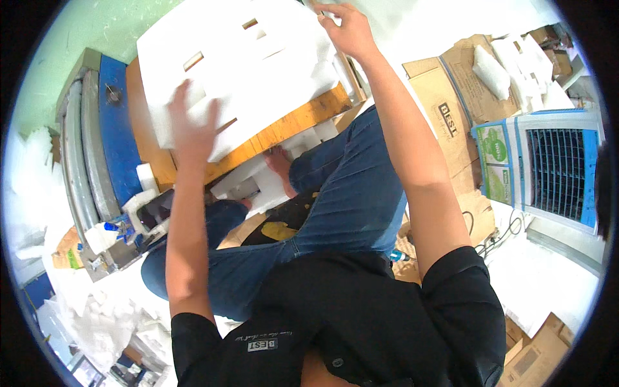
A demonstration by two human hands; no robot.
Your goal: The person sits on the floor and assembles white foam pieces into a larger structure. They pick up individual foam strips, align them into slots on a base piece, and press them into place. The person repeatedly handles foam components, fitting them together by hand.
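Looking down past a black short-sleeved shirt (335, 309) and blue denim jeans (354, 187), we see both bare hands over a work surface with a worn orange-yellow wooden edge (290, 129). A large white sheet (238, 77) with small rectangular cut-outs lies across that surface, at the upper middle of the view. Our left hand (195, 126), blurred, is open with fingers spread above the sheet's near left part; it appears empty, and we cannot tell whether it touches. Our right hand (348, 31) is at the sheet's far right edge, fingers partly bent; we cannot tell whether it grips anything. To the left stands a blue metal panel (120, 129) beside long grey rollers (90, 148). To the right are flattened brown cardboard (429, 97) and a blue-and-white box-shaped unit with a dark grille (558, 168).
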